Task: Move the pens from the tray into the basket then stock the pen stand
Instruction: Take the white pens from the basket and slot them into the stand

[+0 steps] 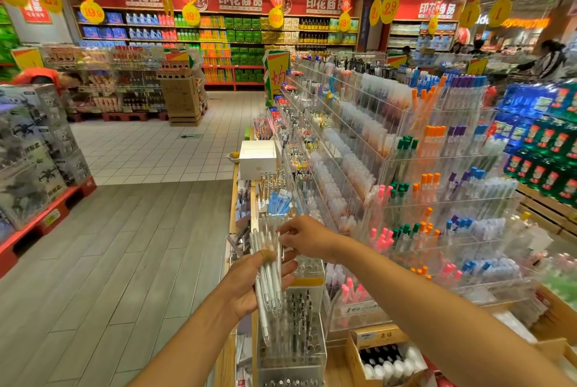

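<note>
My left hand (249,286) grips a bundle of several clear-bodied pens (268,280), held upright over the display. At the bundle's upper end my right hand (304,238) pinches one of the pens between thumb and fingers. Directly below stands a clear acrylic pen stand (292,346) with dark-tipped pens in its holes. More clear pen compartments (352,174) run along the tiered display to the right. No tray or basket is visible.
An open cardboard box of white-capped items (387,358) sits at the lower right. A white box (257,155) rests on the display's far end. The wood-look aisle floor (131,261) lies to the left, with stacked toy boxes on a red pallet (34,155).
</note>
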